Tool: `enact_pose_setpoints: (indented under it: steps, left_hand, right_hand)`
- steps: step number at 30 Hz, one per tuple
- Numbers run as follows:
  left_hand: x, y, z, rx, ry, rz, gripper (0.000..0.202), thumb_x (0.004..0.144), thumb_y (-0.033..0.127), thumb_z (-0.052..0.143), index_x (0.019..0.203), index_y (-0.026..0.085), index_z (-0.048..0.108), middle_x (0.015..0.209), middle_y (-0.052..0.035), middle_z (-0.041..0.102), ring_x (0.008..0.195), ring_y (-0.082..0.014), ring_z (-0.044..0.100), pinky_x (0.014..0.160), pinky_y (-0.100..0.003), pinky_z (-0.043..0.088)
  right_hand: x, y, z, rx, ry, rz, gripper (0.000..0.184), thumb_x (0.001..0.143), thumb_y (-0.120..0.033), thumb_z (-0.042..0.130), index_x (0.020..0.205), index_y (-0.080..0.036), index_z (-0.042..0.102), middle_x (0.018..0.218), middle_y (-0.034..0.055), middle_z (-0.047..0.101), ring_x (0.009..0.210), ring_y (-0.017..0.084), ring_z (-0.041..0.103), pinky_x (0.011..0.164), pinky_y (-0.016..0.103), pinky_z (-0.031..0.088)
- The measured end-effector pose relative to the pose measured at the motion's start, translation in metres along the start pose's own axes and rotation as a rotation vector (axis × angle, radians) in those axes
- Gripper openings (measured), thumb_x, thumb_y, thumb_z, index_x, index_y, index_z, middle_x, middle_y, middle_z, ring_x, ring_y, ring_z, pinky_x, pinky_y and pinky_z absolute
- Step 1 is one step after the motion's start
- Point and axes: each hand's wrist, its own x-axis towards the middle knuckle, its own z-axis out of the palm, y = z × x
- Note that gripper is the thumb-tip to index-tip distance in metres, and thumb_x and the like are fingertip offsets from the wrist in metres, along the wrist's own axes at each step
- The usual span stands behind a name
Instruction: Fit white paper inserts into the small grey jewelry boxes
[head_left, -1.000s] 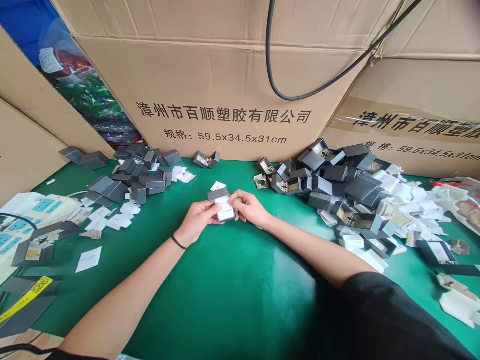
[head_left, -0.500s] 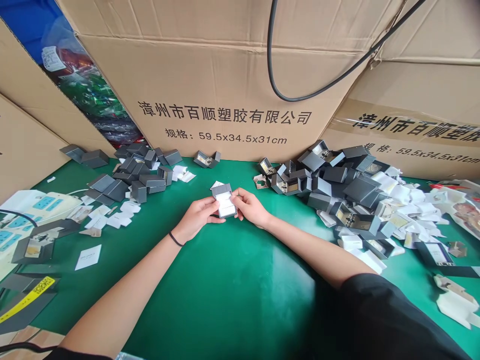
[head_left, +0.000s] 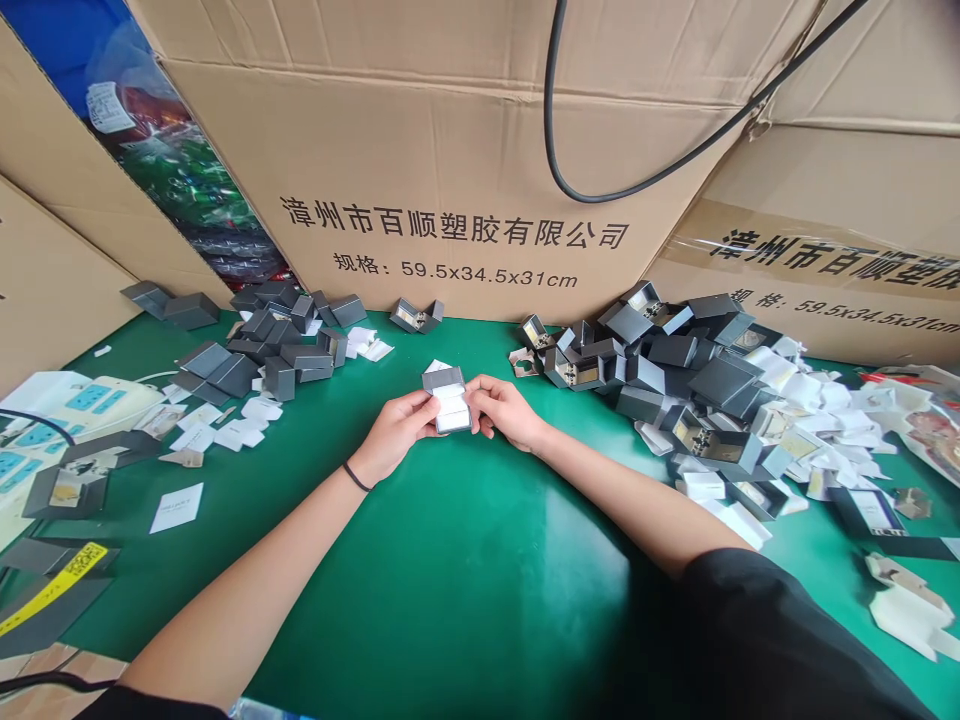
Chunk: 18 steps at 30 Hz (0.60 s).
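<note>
A small grey hinged box (head_left: 448, 400) with a white lining is held open over the green table (head_left: 465, 580), between both hands. My left hand (head_left: 396, 432) pinches its left side, a black band round the wrist. My right hand (head_left: 504, 410) grips its right side with the fingers curled. A white card lies just behind the box.
A heap of shut grey boxes (head_left: 270, 340) lies at the back left, with white cards (head_left: 225, 430) scattered near it. A larger heap of open grey boxes and white inserts (head_left: 712, 400) fills the right. Cardboard cartons (head_left: 450, 150) wall the back. A power strip (head_left: 45, 420) sits far left.
Both hands have lifted the box a little farther from me, and its lid now stands more upright. The camera shifted slightly.
</note>
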Motion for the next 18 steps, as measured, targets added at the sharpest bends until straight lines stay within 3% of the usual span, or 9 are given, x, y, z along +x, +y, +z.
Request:
enact_pose_setpoints:
  steps: [6,12,18]
  left_hand:
    - [-0.0016,0.0003,0.0017,0.097,-0.03,0.054,0.049,0.077,0.048,0.062,0.113,0.015,0.063,0.114,-0.0121,0.064,0.099,-0.0278,0.061,0.079,-0.039,0.054]
    - [-0.0022,0.0032,0.0016,0.013,-0.054,0.037,0.048,0.08,0.046,0.061,0.117,0.016,0.059,0.121,-0.0121,0.059,0.104,-0.0274,0.059,0.082,-0.041,0.054]
    - [-0.0023,0.0009,0.0038,0.022,-0.057,0.126,0.054,0.081,0.045,0.059,0.128,0.019,0.048,0.132,-0.0126,0.051,0.117,-0.0287,0.051,0.087,-0.039,0.052]
  right_hand:
    - [-0.0008,0.001,-0.0018,-0.13,-0.017,-0.011,0.02,0.075,-0.035,0.057,0.083,-0.017,0.049,0.045,-0.0086,0.053,0.031,0.005,0.037,0.031,0.016,0.029]
    - [0.0004,0.0038,0.0006,-0.085,0.038,-0.052,0.023,0.08,-0.041,0.052,0.08,-0.018,0.052,0.049,-0.0075,0.047,0.037,0.005,0.038,0.034,0.017,0.028]
    - [0.0,0.0035,0.0031,-0.038,0.028,-0.051,0.034,0.081,-0.052,0.052,0.077,-0.019,0.053,0.056,-0.005,0.041,0.046,0.007,0.035,0.038,0.018,0.027]
